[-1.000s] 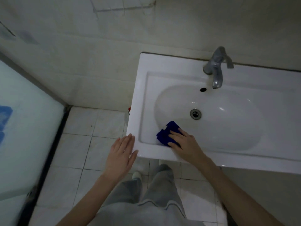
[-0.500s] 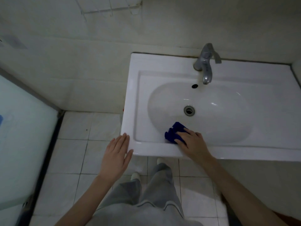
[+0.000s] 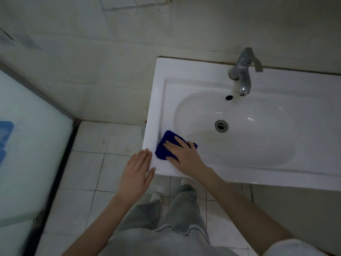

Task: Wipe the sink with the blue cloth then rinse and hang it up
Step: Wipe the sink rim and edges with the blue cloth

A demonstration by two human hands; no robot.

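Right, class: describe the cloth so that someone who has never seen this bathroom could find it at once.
Find the white sink against the wall. At its front left corner, the right hand presses flat on a folded cloth. It is the only deep blue thing on the sink.

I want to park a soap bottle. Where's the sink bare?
Bare: back ledge left of the faucet; basin right of the drain. Crowded: front-left corner, right hand pressing the blue cloth, left hand alongside.
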